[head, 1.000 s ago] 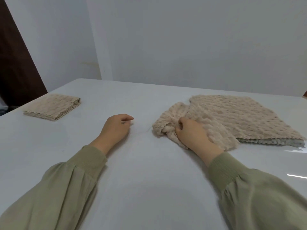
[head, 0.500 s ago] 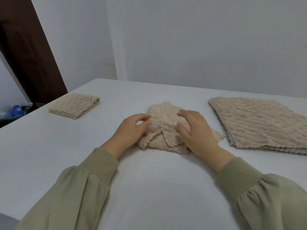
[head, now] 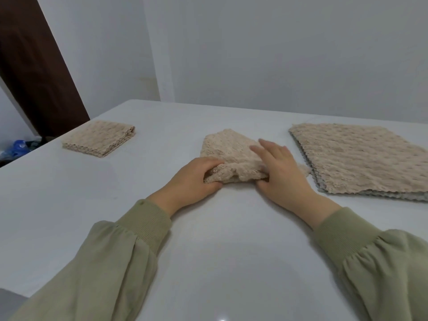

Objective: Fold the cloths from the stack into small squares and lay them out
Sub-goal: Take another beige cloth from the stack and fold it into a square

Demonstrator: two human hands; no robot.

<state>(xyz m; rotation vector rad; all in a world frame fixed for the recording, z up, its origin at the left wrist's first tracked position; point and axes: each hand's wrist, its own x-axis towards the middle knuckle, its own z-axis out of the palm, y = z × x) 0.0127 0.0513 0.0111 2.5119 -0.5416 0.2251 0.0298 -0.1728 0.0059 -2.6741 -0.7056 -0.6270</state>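
A crumpled beige cloth [head: 228, 147] lies in the middle of the white table [head: 208, 251]. My left hand [head: 192, 179] grips its near left edge, fingers curled into the fabric. My right hand [head: 281, 170] holds the near right side, thumb under the edge and fingers spread on top. To the right lies the stack of flat beige cloths [head: 361, 158], with grey edges showing at its underside. One cloth folded into a small square [head: 99, 139] sits at the far left of the table.
The table's left edge runs close behind the folded square. Beyond it stand a dark brown door [head: 34, 66] and blue items on the floor [head: 16, 147]. A pale wall rises behind the table.
One cloth came off the stack to the table's middle. My left hand moved from the bare table onto it, and both hands now bunch its near edge.
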